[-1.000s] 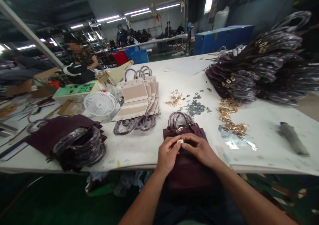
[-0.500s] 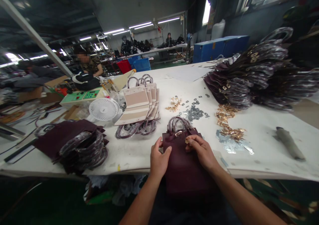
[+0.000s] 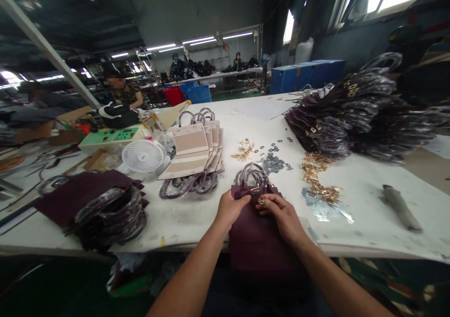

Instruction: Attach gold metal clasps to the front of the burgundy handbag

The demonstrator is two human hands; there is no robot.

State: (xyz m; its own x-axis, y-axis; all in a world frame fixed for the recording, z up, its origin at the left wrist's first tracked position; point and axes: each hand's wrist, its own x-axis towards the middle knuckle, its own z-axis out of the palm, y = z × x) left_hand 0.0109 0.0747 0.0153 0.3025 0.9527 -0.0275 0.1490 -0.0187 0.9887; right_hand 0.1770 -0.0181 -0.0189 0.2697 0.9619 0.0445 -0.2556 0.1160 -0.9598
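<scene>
A dark burgundy handbag (image 3: pixel 260 246) lies at the table's front edge, its plastic-wrapped handles (image 3: pixel 251 174) pointing away from me. My left hand (image 3: pixel 230 209) grips the bag's upper left side, thumb over the front near a gold metal fitting (image 3: pixel 254 190) close to the top edge. Between the thumb and fingers of my right hand (image 3: pixel 281 214) is a small gold metal piece (image 3: pixel 261 201), held just over the bag's front. The fingers partly cover that piece, so its exact kind does not show.
Gold fittings (image 3: pixel 321 186) and flat metal plates (image 3: pixel 274 162) lie in heaps beyond the bag. Burgundy bags are piled at right (image 3: pixel 337 111) and left (image 3: pixel 94 204). Beige panels with handles (image 3: pixel 191 141) stand by a white fan (image 3: pixel 144 156). A co-worker (image 3: pixel 123 90) is at back left.
My left hand has moved right and inward, its thumb now beside the gold fitting. My right hand has brought the gold piece slightly left, closer to that fitting. The view has shifted slightly.
</scene>
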